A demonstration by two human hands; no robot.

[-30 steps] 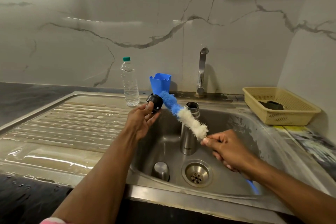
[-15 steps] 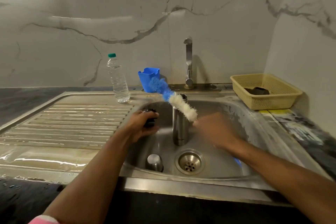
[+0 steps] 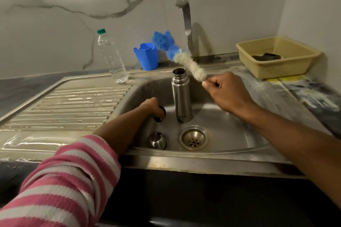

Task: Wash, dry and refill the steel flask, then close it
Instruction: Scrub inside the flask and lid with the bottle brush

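The steel flask (image 3: 181,97) stands upright and uncapped in the sink basin (image 3: 230,131), just behind the drain (image 3: 193,137). My left hand (image 3: 152,106) is low in the basin, left of the flask, shut on the black stopper (image 3: 160,115). My right hand (image 3: 224,91) holds the bottle brush (image 3: 184,57) by its handle, the blue and white bristles raised above and behind the flask's mouth. The steel cup lid (image 3: 157,140) lies on the basin floor near the front.
A tap (image 3: 186,22) rises behind the sink. A clear plastic water bottle (image 3: 111,57) and a blue holder (image 3: 146,56) stand on the back ledge. A yellow basket (image 3: 276,57) with a dark scrubber sits at the right. The ribbed drainboard (image 3: 64,108) lies to the left.
My left hand has lowered the black stopper from above the rim down into the basin. My right hand has swung the brush up and to the right, away from the stopper.
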